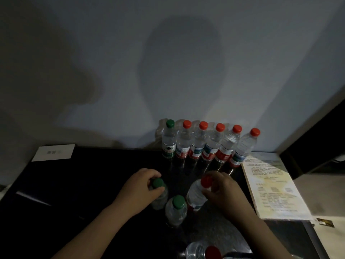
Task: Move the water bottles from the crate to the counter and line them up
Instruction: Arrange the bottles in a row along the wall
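Observation:
Several water bottles stand in a row (209, 144) against the wall on the dark counter (84, 184): one green-capped at the left, the others red-capped. Nearer to me, my left hand (141, 189) grips a green-capped bottle (158, 195) around its neck. My right hand (222, 193) holds a red-capped bottle (196, 197) near its cap; that bottle tilts to the right. Between my hands, closer to me, a second green-capped bottle (176, 210) stands free. Another red-capped bottle (203, 250) shows at the bottom edge. No crate is visible.
A printed sheet (270, 186) lies at the counter's right. A white card (54, 152) lies at the back left by the wall. A dark panel (317, 146) rises at the right. The scene is dim.

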`<state>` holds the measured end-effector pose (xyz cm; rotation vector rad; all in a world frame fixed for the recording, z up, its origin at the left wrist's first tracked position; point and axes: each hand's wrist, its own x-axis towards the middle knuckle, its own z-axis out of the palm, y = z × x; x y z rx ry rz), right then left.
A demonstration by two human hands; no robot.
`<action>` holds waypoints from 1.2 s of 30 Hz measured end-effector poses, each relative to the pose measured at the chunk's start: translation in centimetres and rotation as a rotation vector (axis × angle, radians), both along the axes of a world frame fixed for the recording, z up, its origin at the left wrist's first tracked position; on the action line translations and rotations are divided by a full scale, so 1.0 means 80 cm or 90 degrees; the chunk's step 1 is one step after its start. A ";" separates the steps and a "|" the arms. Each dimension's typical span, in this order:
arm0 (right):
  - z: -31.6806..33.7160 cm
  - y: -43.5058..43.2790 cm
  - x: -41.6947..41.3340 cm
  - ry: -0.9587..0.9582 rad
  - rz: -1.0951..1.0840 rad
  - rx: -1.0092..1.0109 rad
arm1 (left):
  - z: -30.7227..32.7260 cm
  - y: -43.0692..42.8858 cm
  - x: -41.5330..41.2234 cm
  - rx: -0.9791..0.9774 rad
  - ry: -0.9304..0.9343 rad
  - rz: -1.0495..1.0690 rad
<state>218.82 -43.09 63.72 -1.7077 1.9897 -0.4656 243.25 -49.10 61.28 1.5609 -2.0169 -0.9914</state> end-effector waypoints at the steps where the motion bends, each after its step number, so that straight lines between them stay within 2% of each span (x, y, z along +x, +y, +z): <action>1: -0.003 0.001 0.000 0.000 -0.002 -0.002 | -0.001 0.001 -0.001 0.002 -0.005 0.001; 10: -0.027 -0.009 0.005 -0.020 -0.016 -0.046 | -0.002 0.002 -0.014 -0.023 -0.067 0.004; 17: -0.026 -0.017 -0.003 -0.028 0.010 -0.045 | -0.009 -0.007 0.003 -0.029 -0.037 0.028; 23: -0.008 -0.038 0.003 -0.048 0.017 -0.092 | -0.004 -0.025 0.024 -0.051 -0.010 0.079; 30: 0.008 -0.067 0.010 -0.041 0.043 -0.128 | 0.018 -0.085 0.032 -0.107 -0.036 0.074; 36: 0.005 -0.098 0.018 -0.032 0.046 -0.115 | 0.008 -0.162 0.019 -0.133 -0.011 0.068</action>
